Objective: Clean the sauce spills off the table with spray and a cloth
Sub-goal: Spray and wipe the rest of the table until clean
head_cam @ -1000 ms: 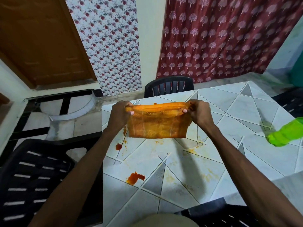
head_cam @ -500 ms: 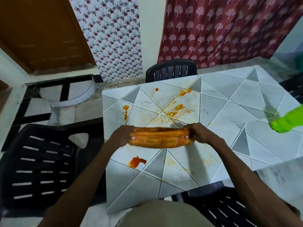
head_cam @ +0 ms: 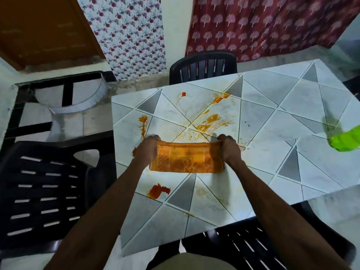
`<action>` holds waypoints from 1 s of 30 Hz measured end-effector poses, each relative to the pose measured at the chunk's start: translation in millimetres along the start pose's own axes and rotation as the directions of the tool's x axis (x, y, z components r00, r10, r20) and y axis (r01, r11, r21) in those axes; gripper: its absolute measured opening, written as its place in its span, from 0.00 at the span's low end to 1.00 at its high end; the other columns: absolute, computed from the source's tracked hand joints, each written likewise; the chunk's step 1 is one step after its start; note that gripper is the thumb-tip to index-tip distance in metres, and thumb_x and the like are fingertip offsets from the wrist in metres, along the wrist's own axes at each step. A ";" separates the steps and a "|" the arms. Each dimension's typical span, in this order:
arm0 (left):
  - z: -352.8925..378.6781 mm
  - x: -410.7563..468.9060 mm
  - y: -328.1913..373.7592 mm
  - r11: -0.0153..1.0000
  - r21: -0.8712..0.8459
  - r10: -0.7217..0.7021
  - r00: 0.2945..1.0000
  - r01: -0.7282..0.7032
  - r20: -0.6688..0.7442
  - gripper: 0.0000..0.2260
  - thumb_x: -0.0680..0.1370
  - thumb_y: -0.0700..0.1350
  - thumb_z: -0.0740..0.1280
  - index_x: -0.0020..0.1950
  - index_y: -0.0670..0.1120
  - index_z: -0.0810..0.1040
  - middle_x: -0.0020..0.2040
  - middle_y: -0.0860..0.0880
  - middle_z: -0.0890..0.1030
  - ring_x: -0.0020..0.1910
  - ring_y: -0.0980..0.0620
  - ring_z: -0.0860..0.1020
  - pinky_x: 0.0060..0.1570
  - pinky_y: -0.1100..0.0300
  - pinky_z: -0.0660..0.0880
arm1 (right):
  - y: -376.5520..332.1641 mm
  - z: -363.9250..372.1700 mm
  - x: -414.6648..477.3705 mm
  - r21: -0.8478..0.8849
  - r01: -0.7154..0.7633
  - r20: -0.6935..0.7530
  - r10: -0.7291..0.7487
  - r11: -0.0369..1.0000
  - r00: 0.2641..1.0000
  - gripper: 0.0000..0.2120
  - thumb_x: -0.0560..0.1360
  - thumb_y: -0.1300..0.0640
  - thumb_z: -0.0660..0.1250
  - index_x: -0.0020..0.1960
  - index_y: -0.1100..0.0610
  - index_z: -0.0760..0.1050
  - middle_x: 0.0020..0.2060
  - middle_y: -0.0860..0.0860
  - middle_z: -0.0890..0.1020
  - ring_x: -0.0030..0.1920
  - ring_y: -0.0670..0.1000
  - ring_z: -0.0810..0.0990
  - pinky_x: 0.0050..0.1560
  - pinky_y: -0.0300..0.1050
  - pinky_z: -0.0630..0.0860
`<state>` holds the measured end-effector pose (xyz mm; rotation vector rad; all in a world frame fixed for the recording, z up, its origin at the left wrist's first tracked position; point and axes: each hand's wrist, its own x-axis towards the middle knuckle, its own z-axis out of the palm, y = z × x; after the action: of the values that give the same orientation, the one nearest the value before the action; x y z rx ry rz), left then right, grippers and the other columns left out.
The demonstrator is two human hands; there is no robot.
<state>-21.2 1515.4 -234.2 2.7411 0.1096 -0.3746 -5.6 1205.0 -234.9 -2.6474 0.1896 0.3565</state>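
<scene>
An orange, sauce-stained cloth [head_cam: 185, 159] is folded into a flat rectangle and stretched between my two hands over the table [head_cam: 282, 106]. My left hand [head_cam: 149, 148] grips its left end and my right hand [head_cam: 228, 148] grips its right end. Red-orange sauce spills mark the tabletop: a thick blob [head_cam: 157, 190] near the front left, a streak [head_cam: 143, 123] at the left edge, and smears [head_cam: 211, 121] in the middle beyond the cloth. A bright green spray bottle [head_cam: 346, 140] is cut off at the right edge of the frame.
Black plastic chairs stand around the table: one at the left [head_cam: 44, 191], one at the far side [head_cam: 203, 66], one under me at the front [head_cam: 253, 248]. Patterned curtains [head_cam: 263, 26] and a brown door [head_cam: 39, 30] lie behind.
The cloth, first held up open in front of me, was lowered and rolled tight, and now lies as a flat folded rectangle low over the table between both hands.
</scene>
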 end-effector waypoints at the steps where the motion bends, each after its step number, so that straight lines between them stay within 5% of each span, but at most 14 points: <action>1: 5.3 3.4 0.7 0.998 0.056 0.005 1.000 -0.005 -0.003 0.16 0.78 0.39 0.68 0.64 0.48 0.73 0.62 0.43 0.76 0.59 0.42 0.77 0.55 0.50 0.77 | -1.5 1.2 -0.4 -0.008 -0.047 -0.016 0.047 0.999 0.999 0.18 0.76 0.63 0.65 0.66 0.58 0.73 0.58 0.62 0.77 0.57 0.66 0.80 0.54 0.55 0.77; 4: 20.0 -0.6 3.4 0.987 0.134 -0.070 0.991 0.084 -0.111 0.24 0.76 0.42 0.71 0.71 0.43 0.68 0.68 0.40 0.70 0.64 0.41 0.73 0.58 0.51 0.75 | 2.5 8.4 -9.7 0.051 -0.233 -0.008 0.234 0.971 0.972 0.24 0.76 0.60 0.66 0.70 0.61 0.65 0.62 0.64 0.74 0.61 0.68 0.76 0.58 0.59 0.76; 9: 35.4 -15.1 6.3 0.939 -0.061 -0.344 0.932 0.339 -0.112 0.24 0.77 0.47 0.69 0.68 0.37 0.68 0.63 0.37 0.76 0.61 0.38 0.76 0.54 0.48 0.77 | 1.5 22.4 -27.7 0.085 -0.469 0.158 0.453 0.879 0.878 0.39 0.72 0.43 0.76 0.70 0.64 0.63 0.66 0.62 0.75 0.66 0.64 0.76 0.62 0.56 0.75; 12: 38.5 -13.8 9.4 0.913 -0.065 -0.408 0.910 0.404 -0.078 0.23 0.78 0.51 0.68 0.67 0.38 0.70 0.59 0.38 0.79 0.59 0.39 0.78 0.52 0.48 0.77 | -0.2 27.3 -27.4 0.193 -0.491 0.149 0.469 0.850 0.870 0.34 0.69 0.47 0.79 0.67 0.64 0.70 0.64 0.61 0.78 0.64 0.62 0.78 0.60 0.54 0.76; 16: 34.7 -11.0 16.3 0.894 0.029 -0.444 0.894 0.446 -0.063 0.22 0.77 0.54 0.67 0.65 0.41 0.74 0.63 0.42 0.77 0.64 0.41 0.74 0.62 0.48 0.70 | 0.2 29.8 -24.1 0.317 -0.524 0.180 0.492 0.791 0.852 0.28 0.68 0.49 0.80 0.60 0.63 0.78 0.58 0.61 0.82 0.58 0.61 0.81 0.55 0.53 0.79; 20: 34.5 -12.4 20.1 0.923 -0.058 -0.383 0.922 0.380 -0.052 0.26 0.78 0.50 0.68 0.71 0.41 0.65 0.59 0.42 0.81 0.59 0.41 0.79 0.58 0.48 0.73 | -4.2 27.2 -24.5 0.354 -0.516 0.193 0.479 0.780 0.856 0.27 0.68 0.51 0.79 0.61 0.62 0.78 0.57 0.60 0.82 0.57 0.61 0.81 0.51 0.51 0.79; 23: 27.2 -14.9 28.0 0.890 -0.295 -0.367 0.930 0.347 -0.014 0.25 0.77 0.45 0.69 0.70 0.41 0.64 0.56 0.41 0.80 0.54 0.40 0.80 0.48 0.50 0.77 | -4.8 24.5 -25.9 0.470 -0.481 0.207 0.437 0.740 0.875 0.21 0.70 0.56 0.77 0.60 0.62 0.79 0.55 0.60 0.83 0.49 0.57 0.81 0.45 0.48 0.77; 26: 16.8 -15.3 51.8 0.838 -0.510 -0.233 0.972 0.193 -0.015 0.15 0.76 0.41 0.71 0.57 0.45 0.68 0.51 0.46 0.79 0.48 0.47 0.80 0.45 0.56 0.76 | -2.9 21.3 -29.0 0.615 -0.458 0.255 0.388 0.641 0.886 0.16 0.71 0.62 0.75 0.57 0.58 0.76 0.52 0.58 0.83 0.45 0.54 0.81 0.44 0.47 0.79; 30: 25.7 -9.3 109.5 0.754 -0.654 -0.072 0.997 0.054 -0.001 0.14 0.75 0.42 0.72 0.55 0.48 0.69 0.47 0.53 0.78 0.45 0.55 0.78 0.42 0.59 0.74 | 3.6 13.4 -37.2 0.775 -0.462 0.340 0.332 0.431 0.880 0.12 0.77 0.58 0.72 0.59 0.58 0.75 0.49 0.55 0.84 0.47 0.55 0.83 0.43 0.48 0.81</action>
<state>-22.7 1404.0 -216.3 2.0411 0.2843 -0.2519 -44.8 1210.7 -237.5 -1.5499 0.7583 0.4488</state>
